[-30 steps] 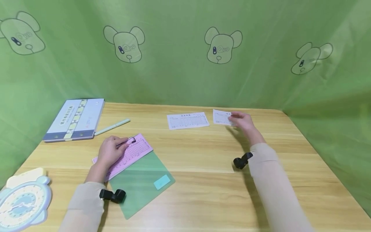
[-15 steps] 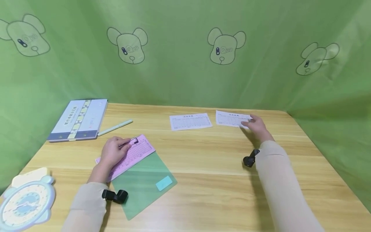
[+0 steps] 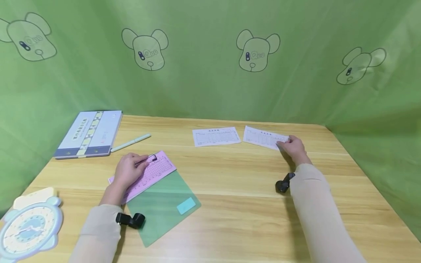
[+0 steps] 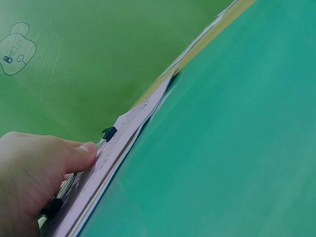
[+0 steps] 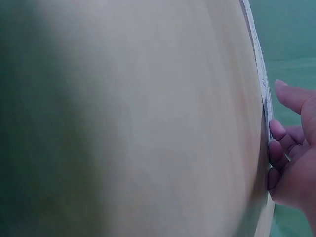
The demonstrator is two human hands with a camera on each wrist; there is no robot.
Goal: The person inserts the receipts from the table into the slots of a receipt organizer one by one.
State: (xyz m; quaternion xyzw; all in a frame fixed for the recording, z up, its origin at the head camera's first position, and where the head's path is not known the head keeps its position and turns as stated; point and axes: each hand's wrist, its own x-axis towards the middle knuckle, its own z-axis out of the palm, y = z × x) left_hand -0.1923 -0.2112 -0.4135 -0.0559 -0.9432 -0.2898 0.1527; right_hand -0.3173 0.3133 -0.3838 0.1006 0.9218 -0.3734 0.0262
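In the head view, a green clip folder point(image 3: 164, 215) lies at a slant with a pink printed form point(image 3: 149, 179) along its upper side. My left hand point(image 3: 129, 170) grips the folder's metal clip point(image 3: 152, 157), which has black ends. The left wrist view shows my thumb point(image 4: 81, 157) on this clip, above the edges of several stacked sheets. At the back right, my right hand point(image 3: 294, 147) touches the right end of a white printed form point(image 3: 263, 137). In the right wrist view its fingertips point(image 5: 276, 129) rest at the paper's edge, with the thumb held apart.
Left of the touched form lies another white printed form point(image 3: 216, 137). A blue-white booklet point(image 3: 90, 133) and a pale green pen point(image 3: 131, 143) are at the back left. A toy clock point(image 3: 29, 230) sits at the front left. A green curtain point(image 3: 204, 87) borders the wooden table point(image 3: 250, 219).
My right hand has moved right along the white form, uncovering more of it. The form's right end has swung toward me. My left hand stays on the clip.
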